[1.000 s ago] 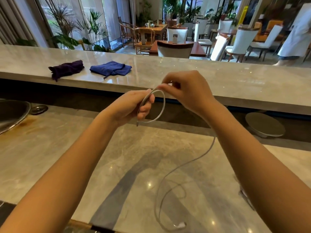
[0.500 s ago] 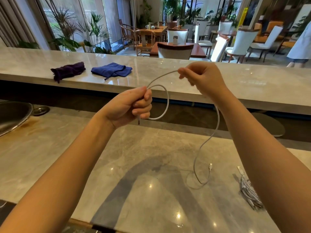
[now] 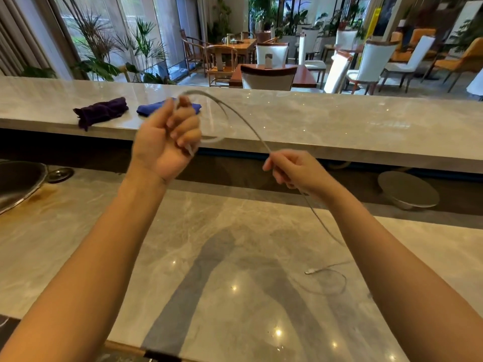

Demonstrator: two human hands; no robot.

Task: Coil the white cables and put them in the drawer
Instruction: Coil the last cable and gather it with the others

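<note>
Grey marble tabletop [image 3: 130, 231] fills the lower half of the frame, with a raised marble ledge [image 3: 339, 121] crossing the middle and a dining room of white-backed chairs and plants behind it. On the ledge at upper left lie a purple cloth [image 3: 100, 112] and, just beside it, a blue cloth [image 3: 146, 109] partly hidden by the left hand. The left hand [image 3: 167, 142], raised at centre frame with palm toward the camera, has its grip clenched around a loop of the white cable [image 3: 248, 126]; the loop is blurred. From there the cable arcs down to the right hand [image 3: 295, 171], whose grip pinches it between thumb and fingertips. Below that hand the cable drops to the tabletop at lower right, where its loose end curls and its plug [image 3: 311, 271] lies flat. A metal basin [image 3: 15, 184] sits at the left edge.
</note>
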